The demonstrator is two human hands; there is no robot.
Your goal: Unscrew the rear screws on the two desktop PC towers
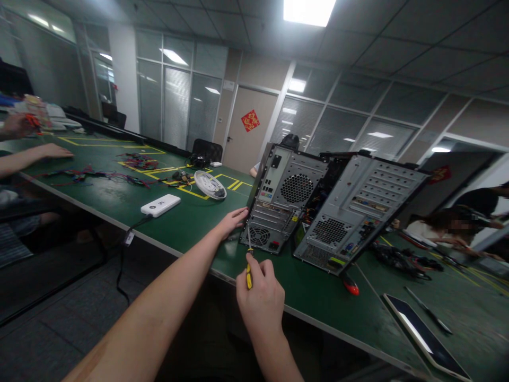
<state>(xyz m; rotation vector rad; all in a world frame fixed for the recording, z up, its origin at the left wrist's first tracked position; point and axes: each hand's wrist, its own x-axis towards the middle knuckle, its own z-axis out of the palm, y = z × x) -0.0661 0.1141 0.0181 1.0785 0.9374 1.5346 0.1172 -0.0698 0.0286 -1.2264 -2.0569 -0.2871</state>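
A grey desktop computer tower [284, 199] stands on the green table with its back panel facing me. Against its left side rests my left hand [233, 222], fingers stretched out and partly touching the case. My right hand [260, 292] grips a yellow and black screwdriver [249, 276] by its handle. The shaft points up to the lower left of the back panel, near the small fan grille; whether the tip sits in a screw I cannot tell. A second computer tower [353, 212] stands close on the right, tilted in view.
A white power bank [161, 205] with a black cable lies left, near the table edge. Behind it are a white basket [210, 184] and tangled wires [95, 175]. A red-handled tool [350, 285], a tablet [423, 334] and a pen-like tool [428, 310] lie right. Other people sit at both sides.
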